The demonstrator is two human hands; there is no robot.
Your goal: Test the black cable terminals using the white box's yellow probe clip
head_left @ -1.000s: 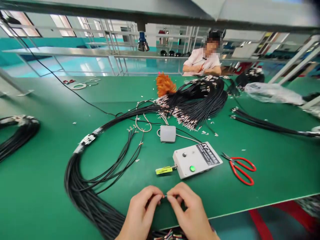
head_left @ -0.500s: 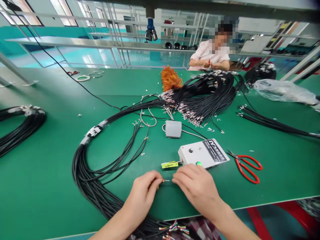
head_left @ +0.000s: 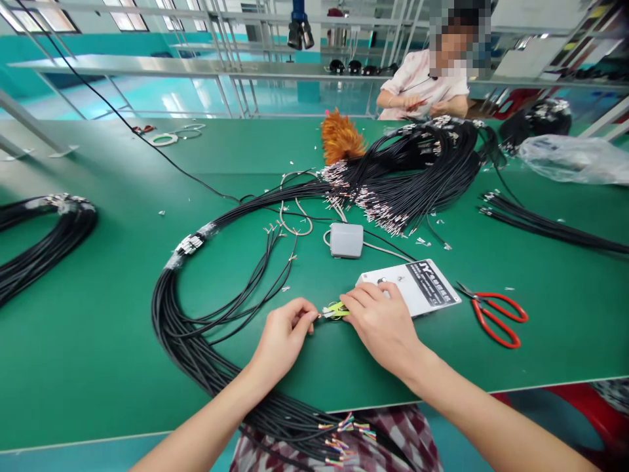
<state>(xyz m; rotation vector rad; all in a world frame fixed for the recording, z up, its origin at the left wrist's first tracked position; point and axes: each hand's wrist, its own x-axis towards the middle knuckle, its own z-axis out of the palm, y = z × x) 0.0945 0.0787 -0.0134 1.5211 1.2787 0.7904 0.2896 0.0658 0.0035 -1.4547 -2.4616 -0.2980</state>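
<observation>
My left hand (head_left: 289, 331) is closed in a pinch on a thin wire end, which reaches the tip of a yellow-green clip (head_left: 336, 310). Around the rear of that clip, the fingers of my right hand (head_left: 381, 321) are closed. The clip is in front of a white control box (head_left: 417, 285) with a dark label, partly covered by my right hand. A long bundle of black cables (head_left: 167, 314) curves from the back, round the left of my left hand, down to the table's front edge, where coloured wire ends (head_left: 344, 426) show.
Red-handled pliers (head_left: 498, 318) lie right of the box. Behind it are a grey block (head_left: 346, 240), a big cable heap (head_left: 417, 170) and an orange duster (head_left: 340, 137). More cables (head_left: 54, 229) lie far left. Across the green table (head_left: 98, 360) sits a person (head_left: 425, 85).
Both hands have moved up the view to the clip, and my right hand has closed on it. The wire end now meets the clip's tip. The view has shifted slightly.
</observation>
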